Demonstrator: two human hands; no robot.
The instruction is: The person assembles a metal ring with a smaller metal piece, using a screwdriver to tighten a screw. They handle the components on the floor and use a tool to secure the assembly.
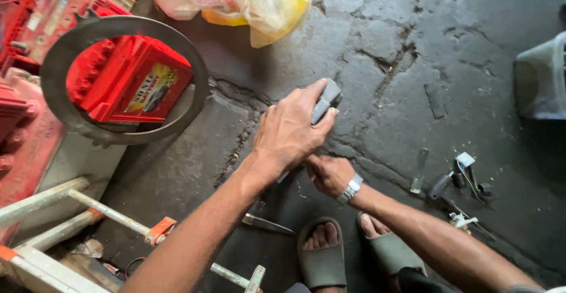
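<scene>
Cracked, oily concrete floor: left hand grasps a grey block at its fingertips; right hand clenched beneath it.

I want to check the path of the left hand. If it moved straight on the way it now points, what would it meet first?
The left hand, holding a grey block, points up and right across the cracked concrete floor. That line looks free of objects to the picture's edge; the yellow plastic bag lies left of it, though depth is unclear.

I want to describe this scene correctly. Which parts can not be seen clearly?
- Grey block, head view: mostly hidden under the left hand.
- Right hand: its fingers are hidden by the left forearm, so any grip is unclear.
- Small parts with wires: too small to identify.
- Grey container: cut by the right edge.
</scene>
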